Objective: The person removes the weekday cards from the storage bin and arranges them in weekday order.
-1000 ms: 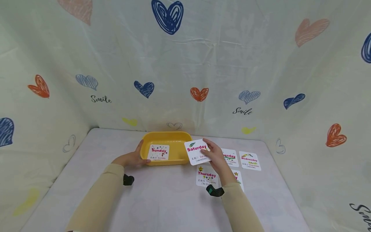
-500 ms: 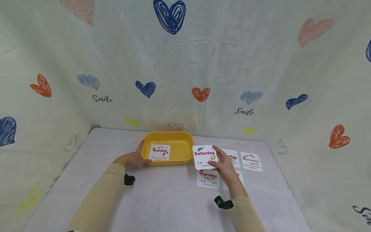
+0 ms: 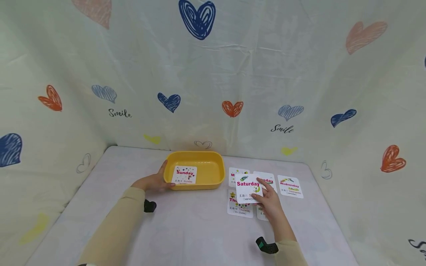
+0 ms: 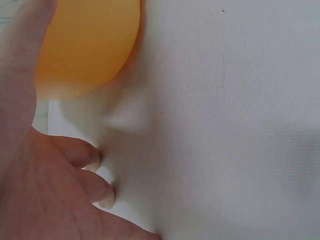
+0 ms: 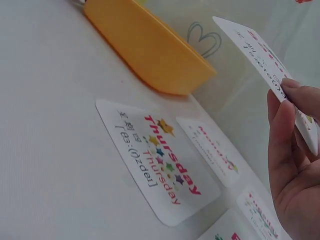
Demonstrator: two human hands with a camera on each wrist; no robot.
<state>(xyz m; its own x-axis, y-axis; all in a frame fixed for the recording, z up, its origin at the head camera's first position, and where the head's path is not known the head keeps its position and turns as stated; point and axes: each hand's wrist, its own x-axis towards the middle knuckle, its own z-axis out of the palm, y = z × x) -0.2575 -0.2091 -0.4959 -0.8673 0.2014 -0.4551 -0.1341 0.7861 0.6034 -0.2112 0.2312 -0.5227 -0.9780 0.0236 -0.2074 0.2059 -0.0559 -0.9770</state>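
In the head view my right hand (image 3: 270, 201) pinches a white Saturday card (image 3: 244, 187) by its right edge, thumb in front. The card is held up over the Thursday card (image 3: 240, 211) and Monday card (image 3: 234, 176), partly hiding both. At the left, my left hand (image 3: 154, 181) touches the end of a yellow tray (image 3: 217, 183), its thumb at the near corner. A Sunday card (image 3: 185, 175) lies in the tray's left part. In the left wrist view, the left hand (image 4: 55, 185) is beside the tray (image 4: 92, 45), fingertips near the table.
The Tuesday card (image 3: 270, 176) and Wednesday card (image 3: 290, 187) lie at the right in the back row. Another card (image 3: 261, 215) in the front row is mostly covered by the right hand. A heart-print curtain (image 3: 249, 129) rises behind the white table (image 3: 186, 229).
My right hand has carried the Saturday card rightward and toward me, from beside the tray to above the laid-out cards. The left hand stays at the tray.
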